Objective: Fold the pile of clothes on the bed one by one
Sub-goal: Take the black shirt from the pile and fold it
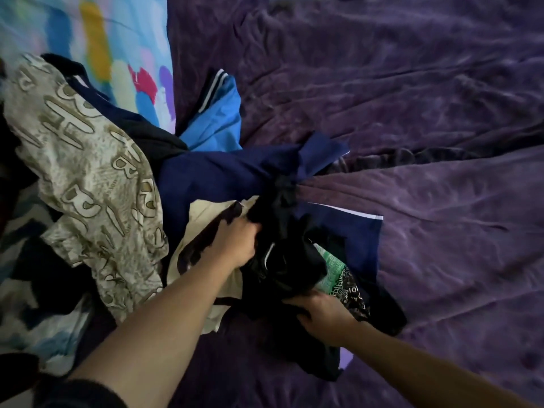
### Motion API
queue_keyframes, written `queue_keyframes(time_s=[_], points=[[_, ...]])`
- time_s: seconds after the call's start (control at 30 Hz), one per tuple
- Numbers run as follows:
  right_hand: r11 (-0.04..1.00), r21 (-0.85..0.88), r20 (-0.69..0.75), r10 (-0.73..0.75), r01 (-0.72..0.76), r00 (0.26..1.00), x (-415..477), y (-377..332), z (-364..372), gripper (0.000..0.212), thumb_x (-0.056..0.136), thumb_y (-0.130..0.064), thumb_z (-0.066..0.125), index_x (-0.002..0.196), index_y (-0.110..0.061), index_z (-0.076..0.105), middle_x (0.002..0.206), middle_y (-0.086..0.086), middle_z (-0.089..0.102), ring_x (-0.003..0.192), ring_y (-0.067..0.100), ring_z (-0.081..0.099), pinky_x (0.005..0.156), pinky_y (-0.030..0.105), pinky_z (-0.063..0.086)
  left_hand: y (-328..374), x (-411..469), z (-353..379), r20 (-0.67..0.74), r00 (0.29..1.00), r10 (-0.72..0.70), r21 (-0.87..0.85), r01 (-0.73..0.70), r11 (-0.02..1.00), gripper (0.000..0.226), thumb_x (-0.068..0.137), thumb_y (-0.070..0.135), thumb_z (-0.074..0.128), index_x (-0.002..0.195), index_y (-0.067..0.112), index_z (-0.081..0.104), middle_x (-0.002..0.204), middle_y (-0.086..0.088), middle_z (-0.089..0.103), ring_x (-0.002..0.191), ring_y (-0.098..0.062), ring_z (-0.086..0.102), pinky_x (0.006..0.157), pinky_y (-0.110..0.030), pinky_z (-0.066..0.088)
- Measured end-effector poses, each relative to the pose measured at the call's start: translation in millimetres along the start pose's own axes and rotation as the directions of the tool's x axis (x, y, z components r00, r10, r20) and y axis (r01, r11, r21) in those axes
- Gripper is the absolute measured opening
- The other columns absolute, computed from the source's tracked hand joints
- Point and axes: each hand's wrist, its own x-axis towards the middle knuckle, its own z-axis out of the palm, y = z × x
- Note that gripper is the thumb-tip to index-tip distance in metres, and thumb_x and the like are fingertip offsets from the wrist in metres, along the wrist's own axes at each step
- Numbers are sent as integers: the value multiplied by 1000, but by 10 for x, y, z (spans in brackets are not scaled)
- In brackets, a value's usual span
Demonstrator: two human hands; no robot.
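The pile of clothes (123,187) lies heaped on the left half of the bed, spilling from a bright patterned sheet (123,33) onto the rumpled purple blanket (412,113) that covers the rest.

At its near edge both hands are in one black garment (282,260). The left hand (238,242) has its fingers curled into the upper folds, the tips buried in the cloth, so it is grasping a bunch of it. The right hand (321,315) sits lower and nearer, its fingers clenched round the garment's bottom edge. The two hands are close together, with the black cloth bunched between them. Both forearms are bare and reach in from the near side, the left one coming out of a dark sleeve (73,390).

Just under the black garment a green printed fabric (332,267) shows, and a navy garment (223,178) spreads beneath and beyond it. A cream garment (206,228) with dark markings lies under the left wrist. Further left is a beige garment (88,160) with large lettering, and a bright blue garment (217,119) with striped trim sticks out at the far side.
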Motion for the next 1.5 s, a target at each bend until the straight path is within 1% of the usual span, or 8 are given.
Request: queue_keyframes(time_s=[0.1, 0.27, 0.4, 0.6, 0.9, 1.0, 1.3, 1.5], points=[[995, 32, -6, 96, -96, 995, 42, 200, -275, 30, 84, -22, 54, 108, -29, 70, 114, 1, 68, 108, 24, 61, 89, 28, 47, -88, -368, 185, 19, 983, -181, -271, 179, 946, 30, 88, 10, 49, 112, 22, 61, 107, -10, 65, 102, -31, 60, 82, -41, 50], [992, 76, -621, 127, -102, 774, 476, 130, -903, 34, 74, -17, 62, 107, -17, 58, 110, 7, 59, 103, 31, 55, 69, 36, 45, -259, -988, 302, -113, 956, -270, -525, 173, 834, 23, 89, 6, 56, 110, 11, 65, 103, -6, 67, 94, -22, 64, 80, -38, 52], [967, -253, -281, -88, 14, 956, 1002, -185, -1191, 86, 70, -16, 68, 146, -31, 30, 151, 2, 32, 134, 26, 33, 98, 41, 41, -628, -1413, 339, -227, 847, -482, -533, 306, 789, 24, 85, 2, 62, 107, 3, 69, 98, -14, 70, 85, -28, 66, 75, -33, 50], [996, -41, -273, -84, 75, 958, 1031, -336, -972, 35, 76, -35, 75, 106, -18, 67, 110, 4, 65, 105, 24, 59, 80, 31, 42, -1131, -1896, 426, 11, 643, -766, -397, 706, 587, 28, 82, 7, 65, 110, 3, 69, 111, -24, 61, 104, -40, 57, 87, -43, 47], [891, 284, -545, -153, 354, 824, 115, -722, -1979, 24, 77, -13, 79, 97, -3, 70, 94, 7, 66, 89, 13, 60, 84, 29, 47, 498, -1171, 4, 48, 983, -178, -655, 166, 737, 85, 70, 49, 76, 142, 24, 38, 134, -4, 54, 124, -21, 50, 98, -28, 39], [858, 308, -609, -154, 411, 778, -192, -951, -2437, 13, 81, -21, 76, 85, -10, 72, 88, 11, 72, 79, 10, 62, 75, 27, 51, 842, -1160, -39, 118, 984, -131, -549, 175, 817, 28, 88, 31, 62, 105, 10, 57, 108, -11, 63, 102, -31, 60, 80, -34, 47], [875, 365, -711, 40, 319, 702, -1047, -1088, -3319, 17, 80, -28, 76, 90, -18, 66, 83, -9, 64, 70, -2, 58, 58, 11, 45, 163, -1722, -1217, -295, 800, -522, -827, 60, 559, 12, 82, -5, 52, 80, -2, 64, 75, -16, 62, 73, -27, 59, 67, -32, 40], [694, 589, -531, -53, 414, 846, -1739, -1780, -3197, 17, 89, -18, 66, 80, -6, 74, 76, 12, 72, 62, 21, 69, 57, 26, 55, 669, -2032, -1753, -362, 843, -398, -835, -103, 541, 68, 69, 60, 71, 127, 28, 52, 118, 10, 55, 109, -9, 53, 95, -29, 43]])
